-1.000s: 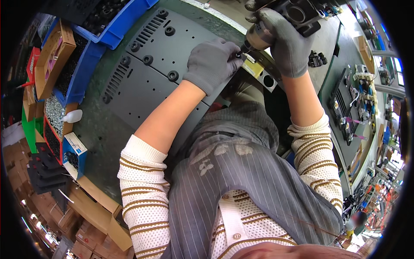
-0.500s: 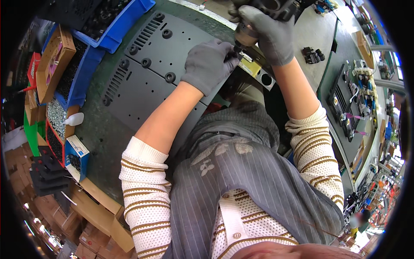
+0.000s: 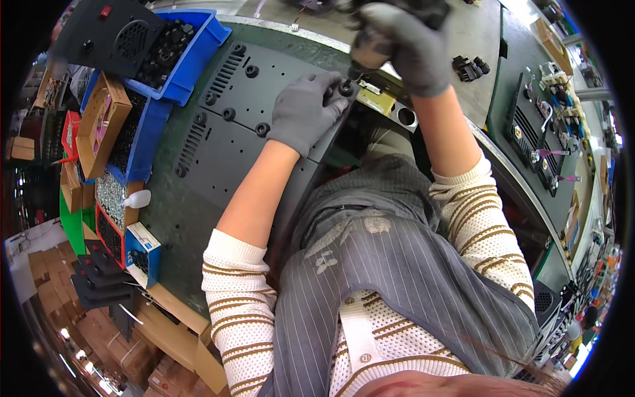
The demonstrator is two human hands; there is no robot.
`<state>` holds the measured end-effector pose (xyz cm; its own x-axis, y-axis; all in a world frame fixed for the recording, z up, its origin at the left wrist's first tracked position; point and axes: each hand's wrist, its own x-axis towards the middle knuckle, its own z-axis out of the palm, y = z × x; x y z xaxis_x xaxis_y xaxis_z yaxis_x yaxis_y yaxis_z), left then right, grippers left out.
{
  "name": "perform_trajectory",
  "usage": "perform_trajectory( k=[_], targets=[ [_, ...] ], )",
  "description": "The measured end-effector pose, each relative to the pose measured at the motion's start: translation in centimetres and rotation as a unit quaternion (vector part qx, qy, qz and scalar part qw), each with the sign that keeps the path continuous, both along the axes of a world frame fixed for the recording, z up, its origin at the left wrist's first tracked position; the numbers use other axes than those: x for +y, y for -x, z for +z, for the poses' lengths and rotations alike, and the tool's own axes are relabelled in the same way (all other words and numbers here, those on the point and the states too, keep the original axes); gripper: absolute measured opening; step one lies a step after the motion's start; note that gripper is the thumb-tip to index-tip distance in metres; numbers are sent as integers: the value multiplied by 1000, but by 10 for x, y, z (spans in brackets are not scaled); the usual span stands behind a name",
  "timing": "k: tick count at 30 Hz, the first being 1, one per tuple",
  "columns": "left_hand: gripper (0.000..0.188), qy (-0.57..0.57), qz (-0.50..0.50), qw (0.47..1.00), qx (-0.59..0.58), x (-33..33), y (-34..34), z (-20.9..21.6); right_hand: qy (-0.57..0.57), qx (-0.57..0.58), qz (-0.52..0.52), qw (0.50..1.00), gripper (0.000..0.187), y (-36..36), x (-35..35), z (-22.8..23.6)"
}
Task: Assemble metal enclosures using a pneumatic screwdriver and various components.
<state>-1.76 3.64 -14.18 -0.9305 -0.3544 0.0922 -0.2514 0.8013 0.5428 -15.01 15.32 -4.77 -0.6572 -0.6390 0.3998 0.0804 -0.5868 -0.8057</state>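
Note:
Two dark grey metal panels (image 3: 231, 149) with slots and holes lie side by side on the green bench, with several round black rubber feet along them. At the far right corner of the panels, my gloved left hand (image 3: 307, 111) has its thumb and index finger closed around one black rubber foot (image 3: 346, 87). My gloved right hand (image 3: 417, 53) is wrapped around a power screwdriver (image 3: 370, 51), blurred by motion. Its nose is just above and beside that foot; whether the bit touches is hard to see.
Blue bins (image 3: 192, 63) of black parts and an open cardboard box (image 3: 102, 126) stand at left, near a tray of small screws (image 3: 110, 198) and a white bottle (image 3: 137, 199). A black connector part (image 3: 471, 68) lies on the right bench, before a slotted black panel (image 3: 537, 135).
The screwdriver has lifted slightly off the corner, and the rubber foot beneath it now shows. My left hand stays at the corner. The whole view has shifted a little.

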Motion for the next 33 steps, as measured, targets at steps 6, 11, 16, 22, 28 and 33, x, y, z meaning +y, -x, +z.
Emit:
perform_trajectory(
  k=[6,11,16,22,28,33],
  targets=[
    [39,54,-17,998,-37,2,9,5,29,26,27,999,36,-3,17,-14],
    [42,-300,-47,949,90,-4,-9,45,-1,-112,108,988,41,-22,18,-4],
    [39,-550,-86,830,-44,22,-45,70,-20,-147,170,974,67,-51,0,4],
    [37,-449,84,887,61,38,-79,60,-27,-268,285,920,75,-82,-28,-11],
    [36,-415,122,895,106,37,-110,60,-28,-291,362,885,62,-102,-38,-6],
    [30,-525,17,847,79,20,-137,65,-79,-73,493,863,64,-110,-36,-11]
  ],
)
